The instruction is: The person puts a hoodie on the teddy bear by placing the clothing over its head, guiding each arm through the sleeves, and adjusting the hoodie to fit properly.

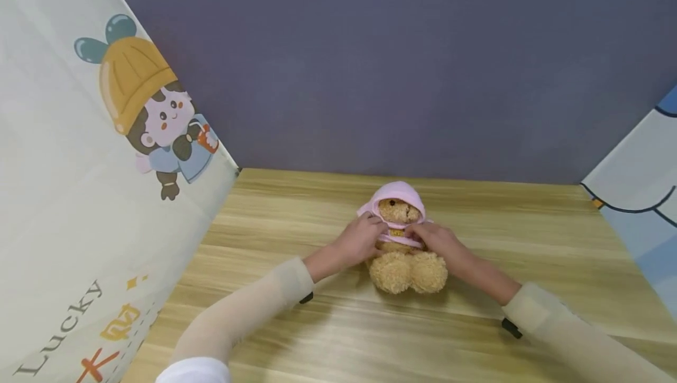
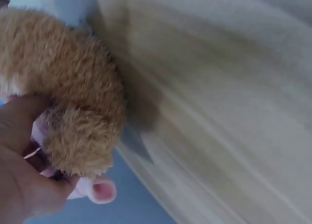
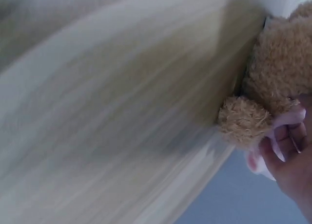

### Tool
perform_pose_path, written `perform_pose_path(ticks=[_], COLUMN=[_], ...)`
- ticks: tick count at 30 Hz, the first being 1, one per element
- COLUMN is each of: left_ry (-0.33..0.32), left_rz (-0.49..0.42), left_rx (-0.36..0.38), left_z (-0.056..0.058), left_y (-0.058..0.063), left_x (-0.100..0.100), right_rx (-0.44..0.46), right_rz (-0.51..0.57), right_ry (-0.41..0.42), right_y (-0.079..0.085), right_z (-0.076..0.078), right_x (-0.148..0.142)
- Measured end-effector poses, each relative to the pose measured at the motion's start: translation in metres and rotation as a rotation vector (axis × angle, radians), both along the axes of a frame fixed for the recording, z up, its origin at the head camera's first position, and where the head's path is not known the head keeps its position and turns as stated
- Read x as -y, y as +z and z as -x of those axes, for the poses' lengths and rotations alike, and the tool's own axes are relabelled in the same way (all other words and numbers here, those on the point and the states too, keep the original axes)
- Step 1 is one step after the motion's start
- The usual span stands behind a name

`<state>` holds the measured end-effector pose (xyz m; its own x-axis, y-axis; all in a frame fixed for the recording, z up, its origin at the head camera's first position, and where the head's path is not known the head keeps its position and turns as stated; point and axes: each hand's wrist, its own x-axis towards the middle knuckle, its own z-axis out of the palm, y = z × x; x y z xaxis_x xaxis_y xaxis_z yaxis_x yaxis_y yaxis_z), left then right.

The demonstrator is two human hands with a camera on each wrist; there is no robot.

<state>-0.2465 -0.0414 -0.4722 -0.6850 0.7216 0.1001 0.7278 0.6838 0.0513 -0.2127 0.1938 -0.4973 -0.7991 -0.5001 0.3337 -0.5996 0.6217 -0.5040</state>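
Note:
A tan plush teddy bear (image 1: 409,274) sits facing the head camera, its two round fluffy feet forward. It wears a pink hooded top (image 1: 398,188), the hood up around its face and a yellow patch on the chest. My left hand (image 1: 362,239) grips the top at the bear's side; in the left wrist view its fingers curl around the pink cloth beside a fluffy arm (image 2: 80,141). On the other side, my right hand (image 1: 436,243) pinches the top's lower edge, seen in the right wrist view just beside the other fluffy arm (image 3: 243,121).
The bear is on a wood-grain table (image 1: 338,336). A dark grey-blue panel (image 1: 370,66) rises behind the table's far edge. White printed sheets flank it, the left sheet (image 1: 47,136) with a cartoon child and the right one (image 1: 634,171) with blue shapes.

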Motion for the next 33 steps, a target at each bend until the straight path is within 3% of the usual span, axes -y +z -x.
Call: perform_pose_path(ticks=[1, 4, 9, 13, 17, 22, 26, 30, 33], left_ry=[-0.013, -0.061, -0.079, -0.041, -0.050, -0.080, -0.103, -0.110, -0.093], left_rz=[-0.008, -0.057, -0.125, -0.193, -0.246, -0.228, -0.159, -0.119, -0.137], left_rx=[-0.036, -0.139, -0.204, -0.135, -0.059, -0.016, -0.098, -0.194, -0.186], left_z=[-0.003, -0.008, -0.008, -0.006, -0.002, 0.006, 0.005, 0.000, -0.003], left_y=[-0.001, -0.004, -0.010, -0.008, -0.002, 0.000, -0.005, -0.011, -0.013], left_x=[0.001, 0.006, 0.016, 0.025, 0.031, 0.031, 0.030, 0.031, 0.034], right_rx=[-0.136, -0.252, -0.221, -0.191, -0.190, -0.165, -0.219, -0.288, -0.296], right_rz=[-0.036, 0.021, 0.109, 0.081, 0.062, 0.023, -0.045, -0.037, 0.014], right_ry=[0.030, 0.087, 0.071, 0.051, 0.061, 0.050, 0.025, 0.008, 0.010], right_y=[-0.002, -0.007, -0.009, -0.004, 0.006, 0.014, 0.010, 0.003, -0.001], right_z=[-0.002, -0.004, -0.004, -0.002, 0.002, 0.005, 0.004, 0.002, 0.003], right_x=[0.000, 0.000, -0.002, -0.004, -0.008, -0.008, 0.001, 0.009, 0.010])
